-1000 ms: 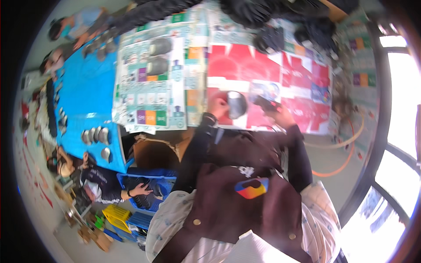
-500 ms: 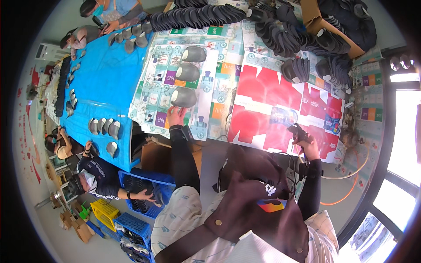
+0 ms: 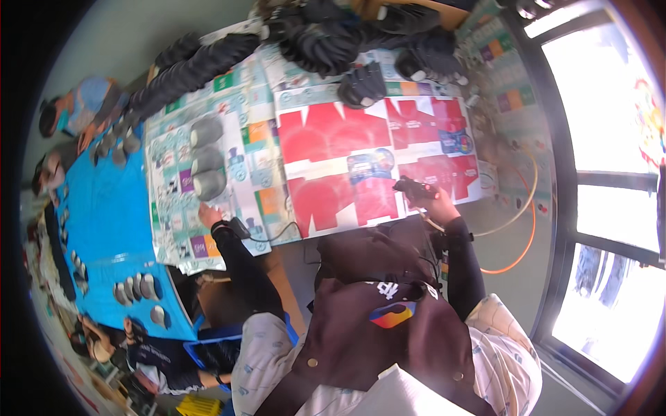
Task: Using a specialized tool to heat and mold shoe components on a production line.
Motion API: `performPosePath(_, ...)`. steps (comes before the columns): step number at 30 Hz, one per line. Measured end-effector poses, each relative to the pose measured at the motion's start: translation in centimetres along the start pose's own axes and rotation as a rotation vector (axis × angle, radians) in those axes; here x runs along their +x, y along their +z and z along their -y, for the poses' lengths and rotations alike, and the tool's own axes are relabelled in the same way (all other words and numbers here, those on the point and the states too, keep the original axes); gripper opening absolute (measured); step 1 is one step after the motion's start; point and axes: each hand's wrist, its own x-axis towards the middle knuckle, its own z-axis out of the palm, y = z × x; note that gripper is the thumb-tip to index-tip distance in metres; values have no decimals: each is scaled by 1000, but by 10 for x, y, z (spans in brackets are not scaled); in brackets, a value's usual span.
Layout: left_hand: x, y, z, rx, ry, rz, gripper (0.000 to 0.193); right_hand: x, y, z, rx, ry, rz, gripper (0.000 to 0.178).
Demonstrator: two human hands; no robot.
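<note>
Three dark-grey rounded, cup-like pieces stand in a column on a printed sheet at the left of my table; the nearest one is the grey piece [image 3: 209,185]. Just below it is my left hand [image 3: 210,215], empty and a little apart from it, with fingers loosely stretched and slightly blurred. Over the near right part of the red-and-white printed sheet [image 3: 326,132], my right hand [image 3: 438,206] is closed round a small black spray gun [image 3: 414,188], its nozzle end pointing left. A hose hangs below that hand.
Long stacked rows of dark pieces [image 3: 201,69] line the back of the table. A blue-covered table [image 3: 111,215] at the left holds more grey pieces, with several people around it. An orange hose [image 3: 524,243] loops at the right beside windows [image 3: 610,187].
The view has swung right, so the tables now sit further left. My left hand has come off the nearest grey piece. My right hand still holds the spray gun.
</note>
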Motion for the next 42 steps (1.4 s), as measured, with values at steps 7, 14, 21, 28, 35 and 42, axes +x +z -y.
performPosePath(7,-215,260,-255,183,932,143,31,9,-42,-11,109,77,6,35)
performPosePath(14,-248,414,-348,758,1328,372,25,2,-76,-30,124,93,8,43)
performPosePath(21,-236,444,-347,840,1602,354,5,-10,-115,-78,256,131,-6,36)
performPosePath(28,-233,317,-339,570,851,322,23,21,-133,-79,226,98,59,32)
performPosePath(35,-235,185,-199,638,338,421,40,72,-79,-46,101,-107,120,38)
performPosePath(42,-302,282,-184,546,392,565,38,91,-18,24,15,-81,172,36)
